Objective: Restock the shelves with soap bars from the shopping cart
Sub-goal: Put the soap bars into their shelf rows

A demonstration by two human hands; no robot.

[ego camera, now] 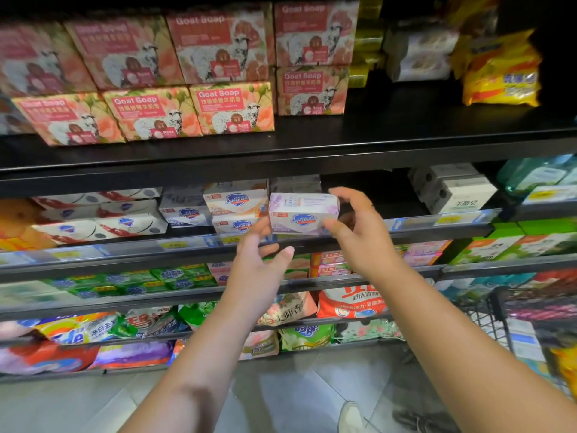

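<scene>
A lavender soap box [302,213] sits at the front of the second shelf [415,233], to the right of stacked white and orange soap boxes [236,204]. My right hand [362,235] pinches the box's right end, with the thumb low on its front and the fingers curved by its top corner. My left hand [260,264] reaches up from below. Its fingers are fairly straight and touch the box's lower left corner, with the thumb spread away. The black wire shopping cart [512,310] stands at the lower right with packets inside.
Rows of pink goat soap boxes [218,107] fill the top shelf, with yellow packs [502,76] at its right. White boxes [452,189] stand right of a dark gap on the second shelf. Lower shelves hold green bars and detergent bags. A shoe shows on the tiled floor.
</scene>
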